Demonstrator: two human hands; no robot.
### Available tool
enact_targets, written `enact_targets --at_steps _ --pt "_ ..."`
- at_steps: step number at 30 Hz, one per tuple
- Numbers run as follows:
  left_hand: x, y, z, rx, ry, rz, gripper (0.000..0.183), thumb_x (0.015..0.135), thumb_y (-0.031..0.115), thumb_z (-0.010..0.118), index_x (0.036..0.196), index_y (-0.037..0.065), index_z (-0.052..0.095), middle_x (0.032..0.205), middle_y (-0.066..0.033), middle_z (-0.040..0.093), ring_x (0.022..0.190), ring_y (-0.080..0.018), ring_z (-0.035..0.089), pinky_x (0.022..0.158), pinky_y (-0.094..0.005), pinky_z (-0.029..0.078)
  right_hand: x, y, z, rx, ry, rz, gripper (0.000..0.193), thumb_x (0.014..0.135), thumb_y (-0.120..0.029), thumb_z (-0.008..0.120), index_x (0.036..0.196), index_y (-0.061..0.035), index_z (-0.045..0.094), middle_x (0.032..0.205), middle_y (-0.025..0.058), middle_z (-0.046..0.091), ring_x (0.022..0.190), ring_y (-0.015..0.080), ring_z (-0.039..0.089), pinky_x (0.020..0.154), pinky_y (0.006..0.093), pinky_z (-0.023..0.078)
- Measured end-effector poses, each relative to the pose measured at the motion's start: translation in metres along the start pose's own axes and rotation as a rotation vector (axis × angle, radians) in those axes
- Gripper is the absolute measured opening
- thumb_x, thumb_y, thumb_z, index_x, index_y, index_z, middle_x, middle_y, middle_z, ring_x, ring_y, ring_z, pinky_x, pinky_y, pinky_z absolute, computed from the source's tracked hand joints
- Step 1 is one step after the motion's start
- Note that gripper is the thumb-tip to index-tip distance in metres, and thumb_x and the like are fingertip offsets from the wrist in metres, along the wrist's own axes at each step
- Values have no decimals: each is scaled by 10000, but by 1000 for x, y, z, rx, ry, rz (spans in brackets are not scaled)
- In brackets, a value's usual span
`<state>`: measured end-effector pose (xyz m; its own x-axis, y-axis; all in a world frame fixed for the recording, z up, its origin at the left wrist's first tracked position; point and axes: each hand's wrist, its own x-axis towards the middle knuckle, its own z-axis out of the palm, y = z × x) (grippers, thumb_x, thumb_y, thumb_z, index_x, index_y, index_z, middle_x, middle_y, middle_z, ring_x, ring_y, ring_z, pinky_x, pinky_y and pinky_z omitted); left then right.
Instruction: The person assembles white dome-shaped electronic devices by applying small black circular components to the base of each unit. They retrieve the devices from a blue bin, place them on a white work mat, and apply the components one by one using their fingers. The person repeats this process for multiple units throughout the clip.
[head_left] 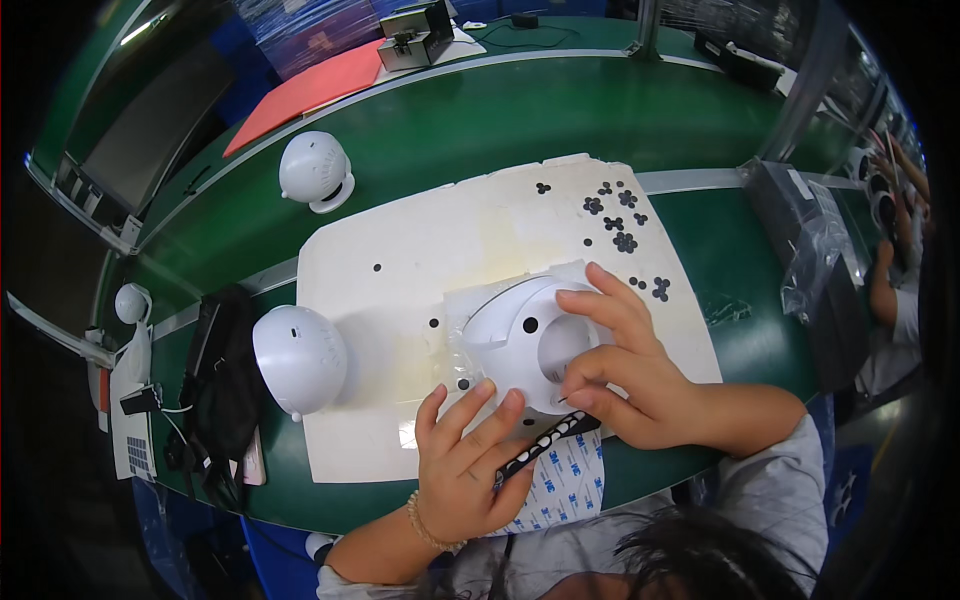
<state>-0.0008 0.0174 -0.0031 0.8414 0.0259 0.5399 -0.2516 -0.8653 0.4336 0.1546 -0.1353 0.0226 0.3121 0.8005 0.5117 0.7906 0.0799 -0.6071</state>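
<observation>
One white domed housing [505, 368] lies on the cream board's [400, 230] near half, round opening facing up; two like housings [300, 360] sit by the board's left end. Left hand [465, 475], fingers spread, grips one black dotted strip [543, 443], long axis slanting right-and-away; right hand [645, 390] pinches, contents unclear.

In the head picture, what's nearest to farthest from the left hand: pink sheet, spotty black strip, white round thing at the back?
1. Spotty black strip: at the left hand, reaching right.
2. White round thing: back left.
3. Pink sheet: farther back, left.
</observation>
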Motion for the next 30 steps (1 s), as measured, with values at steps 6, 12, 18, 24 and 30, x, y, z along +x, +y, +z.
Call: enact_targets --at_steps 6,12,18,24,30 --pt "-1 2 -1 20 -16 4 201 660 115 628 857 76 620 1225 -101 500 1174 -304 402 975 -497 226 1 -2 3 11 -56 15 45 783 -135 579 789 -94 563 1331 170 327 1258 415 199 964 504 176" --pt "0 1 2 22 10 -1 183 667 126 620 844 82 626 1215 -89 513 1170 -280 411 974 -487 221 1 -2 2 31 -69 27 53 786 -141 576 792 -90 560 1342 169 318 1263 403 204 956 503 186" --pt "1 2 2 24 6 5 190 662 109 628 848 74 620 1223 -102 502 1173 -302 405 975 -498 226 1 0 3 25 -58 21 50 776 -134 581 793 -90 565 1334 169 331 1260 403 215 952 503 194" --pt "-1 2 3 38 13 7 202 661 94 640 859 65 615 1226 -115 497 1176 -324 401 977 -506 227 -11 7 9 -375 117 -232 101 741 -203 618 823 -145 607 1243 102 459 1212 335 321 965 464 183" --pt "0 3 5 15 49 -16 171 665 107 617 833 76 627 1205 -97 521 1167 -284 420 980 -484 217 -19 -5 11 -466 248 -222 193 715 -277 643 892 -200 634 1206 20 503 1176 271 372 956 428 185"
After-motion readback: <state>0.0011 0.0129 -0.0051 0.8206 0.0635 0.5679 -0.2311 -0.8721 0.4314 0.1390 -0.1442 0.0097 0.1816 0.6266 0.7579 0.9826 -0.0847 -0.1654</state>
